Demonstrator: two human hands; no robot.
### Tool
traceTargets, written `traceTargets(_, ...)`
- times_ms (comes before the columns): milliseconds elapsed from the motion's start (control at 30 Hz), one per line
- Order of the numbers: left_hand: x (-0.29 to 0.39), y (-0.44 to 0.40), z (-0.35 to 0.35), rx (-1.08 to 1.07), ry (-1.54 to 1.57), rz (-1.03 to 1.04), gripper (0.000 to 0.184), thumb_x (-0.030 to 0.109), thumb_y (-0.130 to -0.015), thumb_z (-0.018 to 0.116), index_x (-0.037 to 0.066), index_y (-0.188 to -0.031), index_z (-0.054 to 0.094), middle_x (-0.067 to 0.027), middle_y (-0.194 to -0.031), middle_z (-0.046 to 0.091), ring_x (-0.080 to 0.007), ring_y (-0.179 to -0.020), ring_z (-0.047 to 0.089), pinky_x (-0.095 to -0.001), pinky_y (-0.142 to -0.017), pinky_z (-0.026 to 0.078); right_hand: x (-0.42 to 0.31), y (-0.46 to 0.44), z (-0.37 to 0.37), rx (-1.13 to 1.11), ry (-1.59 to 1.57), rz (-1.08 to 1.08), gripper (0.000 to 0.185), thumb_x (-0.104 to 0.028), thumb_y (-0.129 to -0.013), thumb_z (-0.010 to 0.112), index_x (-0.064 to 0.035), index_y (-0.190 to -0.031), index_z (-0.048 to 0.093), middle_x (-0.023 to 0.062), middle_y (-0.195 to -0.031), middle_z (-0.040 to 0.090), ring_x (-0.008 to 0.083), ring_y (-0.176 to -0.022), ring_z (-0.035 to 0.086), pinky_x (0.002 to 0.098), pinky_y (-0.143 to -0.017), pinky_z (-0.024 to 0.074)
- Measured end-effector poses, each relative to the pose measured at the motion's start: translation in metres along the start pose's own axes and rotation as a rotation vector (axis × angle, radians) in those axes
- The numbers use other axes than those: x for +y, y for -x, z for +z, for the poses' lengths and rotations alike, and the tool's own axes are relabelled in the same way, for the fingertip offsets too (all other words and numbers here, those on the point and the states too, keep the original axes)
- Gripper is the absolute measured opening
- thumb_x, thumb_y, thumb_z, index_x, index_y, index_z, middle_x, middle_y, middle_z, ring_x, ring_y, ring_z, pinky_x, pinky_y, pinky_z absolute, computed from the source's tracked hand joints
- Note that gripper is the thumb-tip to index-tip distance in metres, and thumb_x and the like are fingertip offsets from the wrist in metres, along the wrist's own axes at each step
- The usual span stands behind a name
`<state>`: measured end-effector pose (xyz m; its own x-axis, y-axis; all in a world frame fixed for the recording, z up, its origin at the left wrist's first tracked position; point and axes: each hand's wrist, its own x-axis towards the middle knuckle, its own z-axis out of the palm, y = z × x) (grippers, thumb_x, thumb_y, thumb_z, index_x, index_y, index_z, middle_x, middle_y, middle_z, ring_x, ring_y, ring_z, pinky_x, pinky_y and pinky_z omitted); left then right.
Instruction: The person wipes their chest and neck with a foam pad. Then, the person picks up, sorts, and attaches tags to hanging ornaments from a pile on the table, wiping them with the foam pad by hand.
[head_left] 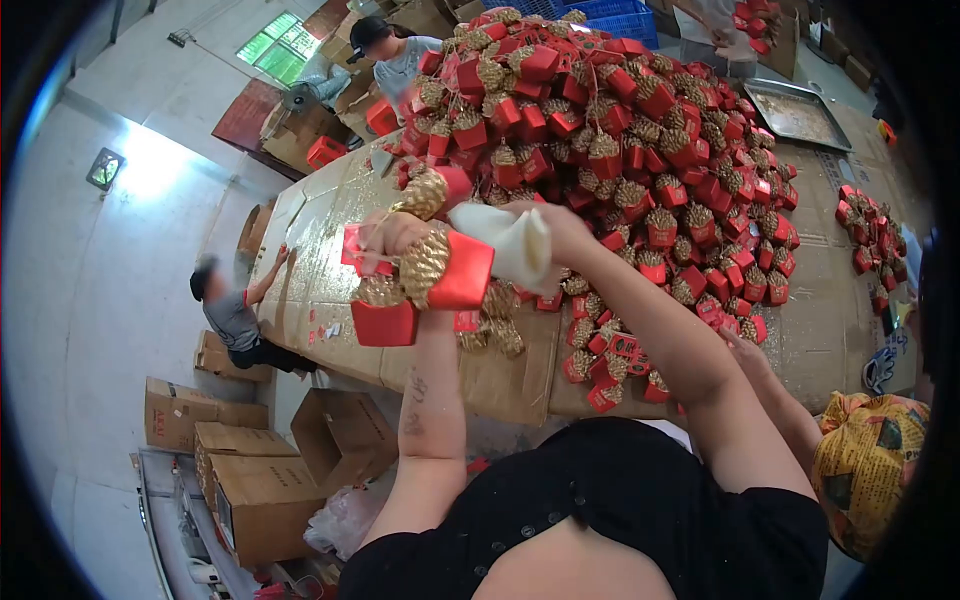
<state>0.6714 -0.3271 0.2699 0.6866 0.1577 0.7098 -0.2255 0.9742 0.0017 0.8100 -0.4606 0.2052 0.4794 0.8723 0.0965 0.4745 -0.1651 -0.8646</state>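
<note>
My left hand (pixel 393 236) is raised over the near part of the table, closed around a bunch of red-and-gold hanging ornaments (pixel 465 270). Each has a shiny red box-like base and a gold braided top, and they dangle around the fingers and wrist. Close beside it on the right, my right hand (pixel 560 235) grips a white rolled piece of sheet or bag (pixel 505 245); its exact material I cannot make out. Behind both hands rises a big heap of the same ornaments (pixel 600 150). A few gold ones (pixel 495 330) lie below the bunch.
A cardboard-covered table (pixel 330 270) carries the heap, a metal tray (pixel 797 113) and a smaller ornament pile (pixel 868 240). People stand at the left (pixel 235 315) and far side (pixel 395 60); another person's hand (pixel 745 350) reaches in from the right. Cardboard boxes (pixel 265 500) stand lower left.
</note>
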Motion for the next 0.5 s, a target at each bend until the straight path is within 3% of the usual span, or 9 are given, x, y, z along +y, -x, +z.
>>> traceTargets(67, 0.003, -0.008, 0.001, -0.014, 0.025, -0.036, 0.012, 0.017, -0.089, 0.057, 0.011, -0.081, 0.064, 0.0045, -0.067, 0.059, -0.0082, -0.063, 0.041, -0.0217, -0.060, 0.037, 0.041, -0.007, 0.015, 0.486, -0.411, -0.115, 0.048, -0.017, -0.091, 0.057, -0.0116, -0.138, 0.049, 0.0105, -0.116, 0.063, 0.0213, -0.105, 0.063, 0.0353, -0.092, 0.0495)
traceTargets(133, 0.008, -0.018, 0.003, -0.046, 0.073, -0.066, 0.013, 0.018, -0.089, 0.058, 0.011, -0.081, 0.065, 0.0049, -0.067, 0.059, -0.0083, -0.063, 0.041, -0.0216, -0.060, 0.037, -0.014, 0.019, -0.011, 0.508, -1.331, -0.435, 0.052, -0.022, -0.094, 0.056, -0.0121, -0.143, 0.041, 0.0128, -0.111, 0.063, 0.0227, -0.101, 0.064, 0.0363, -0.087, 0.0527)
traceTargets(167, 0.009, -0.023, 0.004, -0.061, 0.096, -0.079, 0.013, 0.018, -0.089, 0.058, 0.011, -0.081, 0.065, 0.0051, -0.067, 0.059, -0.0083, -0.064, 0.041, -0.0216, -0.060, 0.037, -0.037, 0.038, -0.019, 0.413, -1.365, -0.384, 0.050, -0.016, -0.098, 0.042, -0.0142, -0.147, 0.033, 0.0161, -0.133, 0.050, 0.0285, -0.112, 0.059, 0.0429, -0.095, 0.0504)
traceTargets(233, 0.009, -0.035, 0.008, -0.097, 0.143, -0.096, 0.013, 0.019, -0.089, 0.059, 0.011, -0.081, 0.066, 0.0054, -0.067, 0.059, -0.0083, -0.064, 0.042, -0.0215, -0.061, 0.037, -0.037, 0.041, 0.017, 0.047, -1.439, -0.333, 0.046, -0.030, -0.096, 0.050, -0.0076, -0.136, 0.046, 0.0133, -0.121, 0.057, 0.0238, -0.101, 0.063, 0.0361, -0.085, 0.0524)
traceTargets(267, 0.009, -0.041, 0.010, -0.101, 0.158, -0.087, 0.013, 0.020, -0.089, 0.059, 0.012, -0.081, 0.067, 0.0056, -0.067, 0.059, -0.0084, -0.064, 0.042, -0.0214, -0.061, 0.037, -0.011, 0.030, 0.049, -0.011, -1.078, -0.216, 0.050, -0.039, -0.095, 0.051, -0.0069, -0.133, 0.051, 0.0118, -0.116, 0.060, 0.0232, -0.096, 0.064, 0.0334, -0.082, 0.0523)
traceTargets(300, 0.008, -0.045, 0.009, -0.108, 0.174, -0.064, 0.014, 0.020, -0.088, 0.060, 0.013, -0.078, 0.067, 0.0063, -0.067, 0.053, -0.0081, -0.065, 0.042, -0.0218, -0.062, 0.037, 0.014, 0.026, 0.061, -0.009, -1.078, -0.216, 0.050, -0.039, -0.095, 0.051, -0.0069, -0.133, 0.051, 0.0118, -0.116, 0.060, 0.0232, -0.096, 0.064, 0.0334, -0.082, 0.0523)
traceTargets(333, 0.007, -0.049, 0.009, -0.115, 0.190, -0.040, 0.015, 0.020, -0.087, 0.062, 0.015, -0.074, 0.068, 0.0069, -0.066, 0.048, -0.0079, -0.066, 0.042, -0.0221, -0.062, 0.037, 0.044, 0.027, 0.065, 0.021, -0.603, -0.206, 0.048, -0.037, -0.095, 0.053, -0.0032, -0.129, 0.053, 0.0119, -0.113, 0.060, 0.0233, -0.095, 0.064, 0.0317, -0.081, 0.0510)
traceTargets(400, 0.031, -0.046, -0.009, -0.090, 0.191, 0.020, 0.017, 0.021, -0.086, 0.063, 0.016, -0.070, 0.069, 0.0077, -0.066, 0.042, -0.0077, -0.067, 0.042, -0.0223, -0.063, 0.037, 0.032, 0.028, 0.031, 0.108, -0.636, 0.276, 0.042, -0.032, -0.094, 0.055, -0.0079, -0.127, 0.056, 0.0121, -0.104, 0.060, 0.0236, -0.095, 0.063, 0.0287, -0.081, 0.0487)
traceTargets(500, 0.083, -0.029, -0.046, 0.118, 0.256, 0.153, 0.015, 0.023, -0.086, 0.064, 0.017, -0.073, 0.069, 0.0074, -0.068, 0.042, -0.0084, -0.069, 0.042, -0.0236, -0.065, 0.038, 0.015, 0.038, 0.013, 0.529, -0.622, -0.096, 0.030, -0.028, -0.090, 0.058, -0.0178, -0.118, 0.063, 0.0102, -0.101, 0.060, 0.0237, -0.094, 0.063, 0.0295, -0.081, 0.0489)
